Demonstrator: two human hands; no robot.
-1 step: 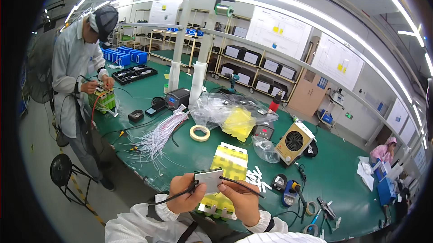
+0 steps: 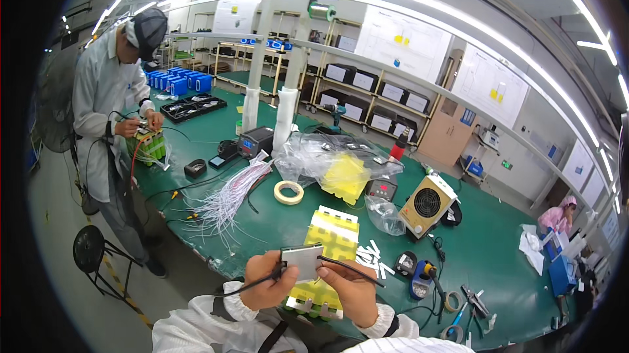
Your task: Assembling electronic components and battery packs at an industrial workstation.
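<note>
Near the table's front edge, both hands pinch a grey board.

My head camera looks down and forward, close over my hands, across the long green workbench.

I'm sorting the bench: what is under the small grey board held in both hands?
Under the grey board, held by the left hand and right hand, sits a yellow-topped pack of green cells on the green table. The hands cover its middle.
</note>
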